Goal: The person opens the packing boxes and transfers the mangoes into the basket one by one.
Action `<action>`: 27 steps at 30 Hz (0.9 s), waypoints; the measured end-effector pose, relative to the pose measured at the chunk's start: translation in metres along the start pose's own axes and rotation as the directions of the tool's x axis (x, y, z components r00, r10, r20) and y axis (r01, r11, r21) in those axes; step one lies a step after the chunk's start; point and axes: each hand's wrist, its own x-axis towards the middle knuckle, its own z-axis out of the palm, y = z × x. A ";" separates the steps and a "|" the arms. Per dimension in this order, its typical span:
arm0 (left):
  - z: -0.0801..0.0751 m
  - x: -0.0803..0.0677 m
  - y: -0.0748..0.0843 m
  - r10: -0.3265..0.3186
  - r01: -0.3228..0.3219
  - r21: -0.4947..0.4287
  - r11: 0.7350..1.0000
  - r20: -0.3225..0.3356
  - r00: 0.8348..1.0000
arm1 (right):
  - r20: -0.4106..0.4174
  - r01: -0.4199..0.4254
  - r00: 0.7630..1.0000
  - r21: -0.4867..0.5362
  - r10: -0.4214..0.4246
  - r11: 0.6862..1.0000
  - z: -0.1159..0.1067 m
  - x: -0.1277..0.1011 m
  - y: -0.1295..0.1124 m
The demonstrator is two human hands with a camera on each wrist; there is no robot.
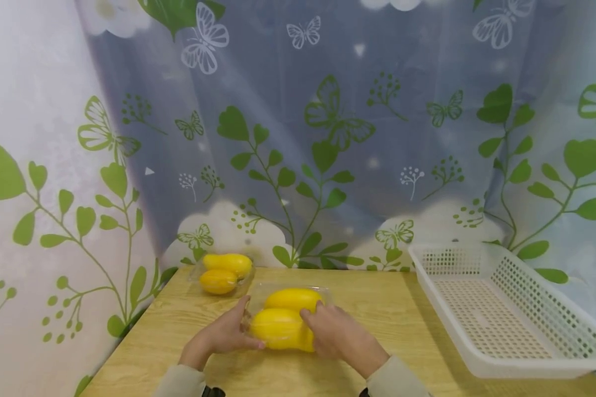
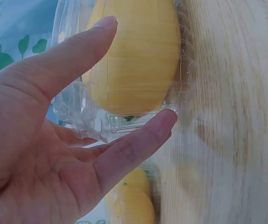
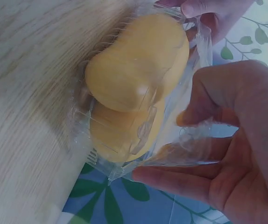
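A clear container point(image 2: 88, 111) with two yellow fruits point(image 1: 280, 325) sits on the wooden table point(image 1: 387, 309), left of the white basket point(image 1: 536, 368) and apart from it. At the end farthest from the basket, the left hand point(image 1: 218, 333) spreads thumb and fingers around the corner; at the end nearest it, the right hand point(image 1: 342, 333) seems to pinch thin plastic. Farther left of the basket lies a second pair of yellow fruits point(image 1: 218, 281). The shell looks light, slick and flexible, likely to buckle if squeezed, while the smooth fruits probably give most of the weight; low, opposite ends seem the safest hold.
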 end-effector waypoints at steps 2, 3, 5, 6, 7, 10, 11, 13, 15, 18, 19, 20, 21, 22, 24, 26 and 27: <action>0.000 0.000 -0.001 0.006 -0.006 -0.001 1.000 0.013 1.000 | 0.021 -0.003 1.000 0.039 0.002 0.999 0.001 0.000 0.002; -0.001 -0.001 -0.001 0.006 -0.006 -0.004 1.000 0.020 1.000 | 0.035 -0.004 0.999 0.055 0.002 0.998 0.002 -0.001 0.003; -0.001 -0.001 -0.002 0.004 -0.003 -0.016 1.000 0.036 0.999 | 0.060 -0.003 0.998 0.098 -0.003 0.995 0.002 -0.001 0.007; -0.002 -0.001 -0.003 -0.001 0.003 -0.028 1.000 0.044 0.999 | 0.068 -0.002 0.998 0.125 -0.006 0.992 0.001 -0.002 0.009; -0.002 -0.002 -0.003 -0.009 0.011 -0.041 0.999 0.052 0.999 | 0.061 0.005 0.998 0.154 -0.014 0.988 0.002 -0.002 0.011; -0.003 -0.001 -0.004 -0.024 0.029 -0.071 0.997 0.062 0.998 | 0.012 0.033 0.999 0.250 -0.038 0.968 0.002 -0.005 0.019; -0.004 -0.001 -0.005 -0.026 0.031 -0.079 0.996 0.064 0.998 | -0.012 0.048 0.999 0.273 -0.047 0.961 0.003 -0.006 0.022; -0.004 0.000 -0.005 -0.025 0.031 -0.090 0.995 0.065 0.998 | -0.055 0.070 0.997 0.301 -0.056 0.951 0.006 -0.008 0.027; -0.004 0.000 -0.004 -0.025 0.031 -0.098 0.995 0.065 0.998 | -0.082 0.080 0.995 0.322 -0.056 0.944 0.009 -0.010 0.030; -0.004 0.001 -0.004 -0.027 0.032 -0.093 0.995 0.053 0.998 | -0.122 0.067 0.992 0.361 -0.024 0.930 0.014 -0.012 0.033; -0.004 0.001 -0.004 -0.026 0.030 -0.088 0.996 0.047 0.999 | -0.138 0.053 0.990 0.376 0.000 0.925 0.017 -0.012 0.033; -0.003 0.002 -0.004 -0.026 0.029 -0.086 0.996 0.044 0.999 | -0.141 0.024 0.989 0.411 0.038 0.911 0.018 -0.013 0.033; -0.003 0.002 -0.003 -0.025 0.028 -0.078 0.997 0.036 0.999 | -0.140 -0.014 0.987 0.442 0.084 0.897 0.020 -0.013 0.032; -0.003 0.002 -0.003 -0.026 0.028 -0.068 0.997 0.026 0.999 | -0.133 -0.057 0.982 0.478 0.136 0.876 0.021 -0.013 0.031; -0.003 0.002 -0.001 -0.026 0.027 -0.046 0.999 0.010 1.000 | -0.111 -0.139 0.966 0.535 0.232 0.833 0.023 -0.014 0.030; -0.002 0.002 0.000 -0.028 0.028 -0.025 0.999 -0.003 1.000 | -0.057 -0.215 0.950 0.590 0.306 0.778 0.025 -0.012 0.029; -0.002 0.002 0.001 -0.031 0.031 -0.014 0.999 -0.013 0.999 | -0.039 -0.238 0.945 0.602 0.325 0.762 0.026 -0.012 0.030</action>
